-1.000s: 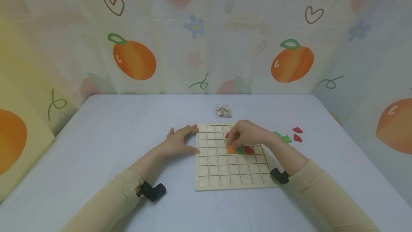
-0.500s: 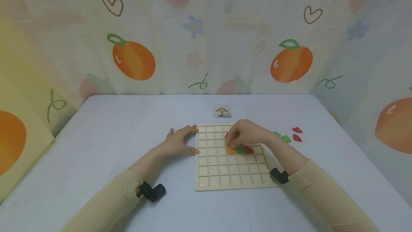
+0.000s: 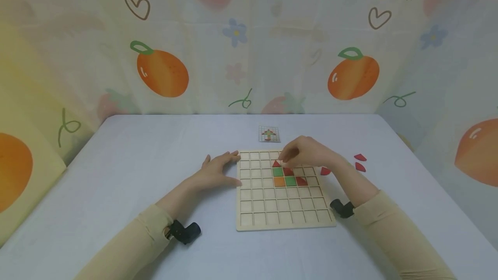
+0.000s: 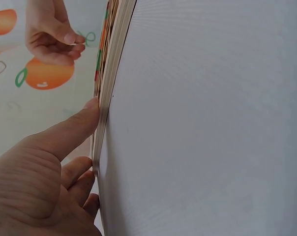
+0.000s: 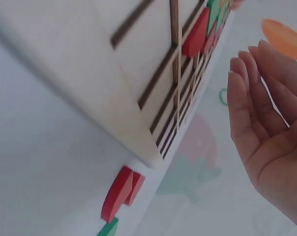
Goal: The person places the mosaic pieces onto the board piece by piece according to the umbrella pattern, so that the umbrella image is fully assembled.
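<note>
My left hand [image 3: 218,170] rests against the left edge of a wooden grid board [image 3: 264,217], thumb and fingertips touching its rim. Above the board's upper right part hovers my right hand [image 3: 305,152], fingers loosely bent and holding nothing; the right wrist view shows its bare palm. Below it, in the grid, lie a red triangle [image 3: 276,164], a green square [image 3: 277,172], a red tile [image 3: 288,171], an orange square [image 3: 279,181], another green square [image 3: 290,181] and a red rounded tile [image 3: 301,181]. The right hand may cover further cells.
A small picture card [image 3: 269,134] lies behind the board. Loose red pieces lie to the right, one [image 3: 325,171] by the board's edge, others [image 3: 360,157] farther out. A green piece [image 5: 108,227] shows in the right wrist view.
My right hand has lifted off the tiles and moved up and to the right, uncovering the green square and a red tile. The left hand has stayed at the board's edge.
</note>
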`<state>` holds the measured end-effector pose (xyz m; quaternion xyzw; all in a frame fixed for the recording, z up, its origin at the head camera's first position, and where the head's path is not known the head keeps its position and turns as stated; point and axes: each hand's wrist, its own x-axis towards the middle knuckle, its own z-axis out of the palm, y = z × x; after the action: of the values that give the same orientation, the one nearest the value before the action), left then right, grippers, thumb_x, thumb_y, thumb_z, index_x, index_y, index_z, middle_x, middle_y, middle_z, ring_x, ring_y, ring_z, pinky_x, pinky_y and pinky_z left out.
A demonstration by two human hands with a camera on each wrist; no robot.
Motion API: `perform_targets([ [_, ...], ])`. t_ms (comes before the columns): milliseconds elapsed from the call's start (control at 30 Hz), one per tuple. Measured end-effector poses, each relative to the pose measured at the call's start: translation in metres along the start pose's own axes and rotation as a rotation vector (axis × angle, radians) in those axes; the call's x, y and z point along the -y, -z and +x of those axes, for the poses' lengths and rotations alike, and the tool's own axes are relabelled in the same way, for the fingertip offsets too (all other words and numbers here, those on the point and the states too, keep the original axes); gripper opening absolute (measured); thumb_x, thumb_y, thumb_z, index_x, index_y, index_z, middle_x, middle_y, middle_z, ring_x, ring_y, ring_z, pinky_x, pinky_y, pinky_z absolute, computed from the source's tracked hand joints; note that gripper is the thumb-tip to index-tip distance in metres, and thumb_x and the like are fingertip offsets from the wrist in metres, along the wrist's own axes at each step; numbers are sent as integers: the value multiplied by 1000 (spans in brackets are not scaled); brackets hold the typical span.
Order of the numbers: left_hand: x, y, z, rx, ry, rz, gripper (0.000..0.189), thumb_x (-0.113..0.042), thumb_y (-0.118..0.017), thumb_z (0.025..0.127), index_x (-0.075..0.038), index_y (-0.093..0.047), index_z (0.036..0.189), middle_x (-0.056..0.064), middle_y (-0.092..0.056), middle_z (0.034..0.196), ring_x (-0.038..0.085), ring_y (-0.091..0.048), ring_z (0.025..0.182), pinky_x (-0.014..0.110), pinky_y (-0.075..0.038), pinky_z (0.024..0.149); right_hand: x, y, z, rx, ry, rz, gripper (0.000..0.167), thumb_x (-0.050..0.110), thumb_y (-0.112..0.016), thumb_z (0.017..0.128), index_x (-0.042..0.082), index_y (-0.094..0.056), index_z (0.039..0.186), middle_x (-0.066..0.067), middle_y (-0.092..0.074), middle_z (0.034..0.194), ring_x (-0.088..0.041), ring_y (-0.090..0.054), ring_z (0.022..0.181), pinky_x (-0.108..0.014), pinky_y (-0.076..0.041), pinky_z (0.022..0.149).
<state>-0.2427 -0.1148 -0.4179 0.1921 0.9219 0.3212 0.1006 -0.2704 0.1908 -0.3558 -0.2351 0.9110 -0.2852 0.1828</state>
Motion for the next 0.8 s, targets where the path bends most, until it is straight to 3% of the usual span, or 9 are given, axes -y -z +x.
perform_targets([
  [400,0,-1,0,-5,4,-4,79,-38,-81,77,-13,-48,145,1,-36,161,33,-24,154,71,6,119,-25,24,-12,-93,-65,26,31,15,-72,88,7,-71,118,-12,-73,117,-22,-68,107,-43,-55,98],
  [800,0,-1,-1,-7,-1,1,79,-38,-81,78,-12,-48,145,2,-36,161,33,-24,154,71,5,119,-65,42,-29,-128,-168,52,37,23,-69,90,10,-67,125,-12,-70,125,-28,-64,114,-51,-51,103],
])
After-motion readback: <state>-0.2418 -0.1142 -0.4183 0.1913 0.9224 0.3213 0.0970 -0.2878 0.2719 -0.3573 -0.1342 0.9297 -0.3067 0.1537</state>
